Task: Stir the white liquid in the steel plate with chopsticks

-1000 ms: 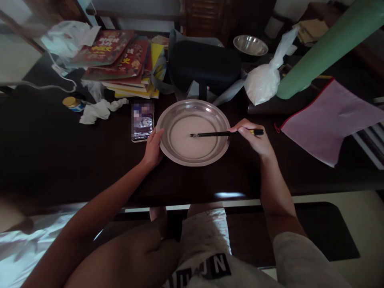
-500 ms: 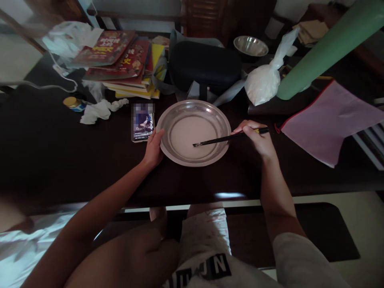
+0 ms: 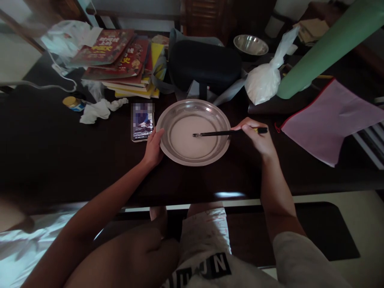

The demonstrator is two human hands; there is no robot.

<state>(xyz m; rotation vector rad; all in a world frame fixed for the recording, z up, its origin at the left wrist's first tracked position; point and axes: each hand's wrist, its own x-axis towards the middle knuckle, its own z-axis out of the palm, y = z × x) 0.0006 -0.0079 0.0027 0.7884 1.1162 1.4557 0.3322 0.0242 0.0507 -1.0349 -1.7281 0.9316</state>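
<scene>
A round steel plate (image 3: 222, 118) sits on the dark table in front of me, its flat bottom covered by a pale whitish liquid (image 3: 186, 144). My left hand (image 3: 153, 149) grips the plate's left rim. My right hand (image 3: 257, 139) holds black chopsticks (image 3: 214, 133) at the plate's right side. Their tips rest in the liquid near the plate's middle.
A phone (image 3: 142, 121) with a lit screen lies just left of the plate. Behind are stacked books (image 3: 126, 64), a black case (image 3: 204, 66), a tied white bag (image 3: 264, 82), a steel bowl (image 3: 251, 45), a green roll (image 3: 327, 48), crumpled tissue (image 3: 100, 110), a small jar (image 3: 72, 103). A pink pouch (image 3: 330, 118) lies right.
The chopstick tips swung toward me through the liquid, then back to the plate's middle. My right hand shifted slightly with them. My left hand stayed on the rim.
</scene>
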